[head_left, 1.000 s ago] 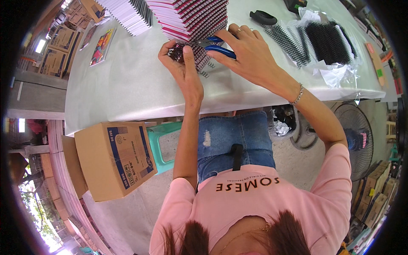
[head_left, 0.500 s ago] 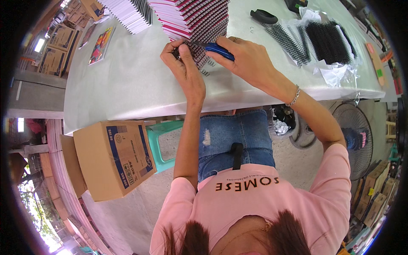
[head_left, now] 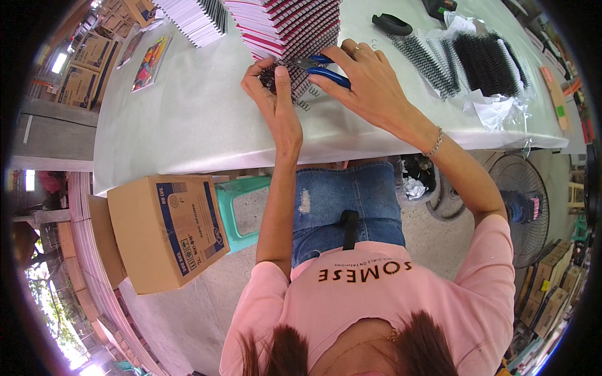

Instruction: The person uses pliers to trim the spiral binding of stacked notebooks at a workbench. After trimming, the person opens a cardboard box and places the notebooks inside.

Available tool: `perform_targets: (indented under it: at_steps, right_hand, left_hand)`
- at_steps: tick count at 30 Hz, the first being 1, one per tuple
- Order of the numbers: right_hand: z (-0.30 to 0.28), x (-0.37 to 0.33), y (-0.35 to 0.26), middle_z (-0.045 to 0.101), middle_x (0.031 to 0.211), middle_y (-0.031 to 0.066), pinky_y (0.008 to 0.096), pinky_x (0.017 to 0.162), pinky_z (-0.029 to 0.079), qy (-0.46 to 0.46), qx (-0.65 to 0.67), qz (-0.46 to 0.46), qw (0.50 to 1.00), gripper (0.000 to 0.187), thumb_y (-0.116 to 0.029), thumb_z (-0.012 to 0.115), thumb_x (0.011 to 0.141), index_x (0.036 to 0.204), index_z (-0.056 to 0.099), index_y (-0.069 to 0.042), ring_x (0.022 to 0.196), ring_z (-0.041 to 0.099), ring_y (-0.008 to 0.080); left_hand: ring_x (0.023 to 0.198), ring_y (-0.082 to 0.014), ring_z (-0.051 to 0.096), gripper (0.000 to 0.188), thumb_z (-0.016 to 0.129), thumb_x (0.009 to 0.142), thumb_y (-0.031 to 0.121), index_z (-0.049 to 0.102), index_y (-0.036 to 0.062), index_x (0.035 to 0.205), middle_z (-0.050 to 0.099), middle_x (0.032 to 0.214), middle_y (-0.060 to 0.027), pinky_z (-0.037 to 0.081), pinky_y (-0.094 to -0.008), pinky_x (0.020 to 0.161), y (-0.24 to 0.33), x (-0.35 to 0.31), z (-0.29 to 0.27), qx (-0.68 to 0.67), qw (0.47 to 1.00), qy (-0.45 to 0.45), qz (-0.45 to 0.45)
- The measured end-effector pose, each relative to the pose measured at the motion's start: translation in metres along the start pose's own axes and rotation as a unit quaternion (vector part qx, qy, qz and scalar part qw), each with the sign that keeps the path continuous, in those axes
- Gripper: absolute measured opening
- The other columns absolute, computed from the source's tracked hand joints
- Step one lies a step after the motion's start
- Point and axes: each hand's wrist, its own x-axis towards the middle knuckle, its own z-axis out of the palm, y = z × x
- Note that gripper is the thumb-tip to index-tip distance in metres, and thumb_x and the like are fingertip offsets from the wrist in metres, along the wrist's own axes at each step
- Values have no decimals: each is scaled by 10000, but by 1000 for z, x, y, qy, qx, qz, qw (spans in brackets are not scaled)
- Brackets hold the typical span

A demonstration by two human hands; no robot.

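A tall stack of coil-bound notebooks (head_left: 285, 28) with red and white edges stands at the far middle of the table. My left hand (head_left: 274, 94) is closed at the stack's near corner, thumb and fingers on the dark coil binding. In my right hand (head_left: 370, 81) are blue-handled pliers (head_left: 331, 76), their handles spread and their jaws touching the coils close to my left fingertips. Whether the jaws grip a wire is too small to tell. Loose bits of coil wire (head_left: 307, 99) lie on the table beneath the pliers.
Black plastic coils (head_left: 483, 62) and wrapping (head_left: 495, 109) lie at the right. More coil-bound books (head_left: 194, 22) and a colourful booklet (head_left: 150, 62) are on the left. Below the white tabletop (head_left: 188, 131) stand a cardboard box (head_left: 166, 232), a green stool (head_left: 238, 241) and a fan (head_left: 523, 200).
The pliers' handles have spread apart in my right hand, and its fingers have opened wider. My left hand has shifted slightly right, staying at the coils.
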Motion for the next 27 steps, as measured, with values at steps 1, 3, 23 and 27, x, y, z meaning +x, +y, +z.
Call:
perform_targets:
  at_steps: [1,3,23,27]
  right_hand:
    - [0,1,0,658,1036,163,433,821,436,-2,3,1,1000,479,-481,661,927,1180,632,-75,962,619,312]
    - [0,2,-2,659,1055,165,431,828,429,-7,9,2,1000,478,-484,665,923,1169,637,-75,975,613,312]
    - [3,-6,4,671,1065,158,442,801,469,-6,-6,0,1000,479,-503,641,935,1155,636,-78,968,637,317]
    - [12,-3,2,685,1021,155,432,786,484,16,-20,-26,999,464,-503,644,933,1132,635,-84,924,652,311]
  left_hand:
    - [1209,-228,418,391,516,1067,336,484,1,1265,394,1277,-116,302,-372,1088,-1,-1,0,6,1000,-7,15]
    - [1217,-232,420,375,529,1061,309,485,-5,1260,402,1275,-122,308,-375,1087,-2,-1,0,18,999,-4,30]
    - [1135,-192,428,375,549,1057,318,466,10,1253,424,1222,-98,343,-344,1030,1,-7,2,-38,999,-2,22]
    - [1159,-214,422,378,570,1045,307,469,-1,1240,421,1186,-112,334,-363,1045,-9,-5,-4,21,1000,3,16]
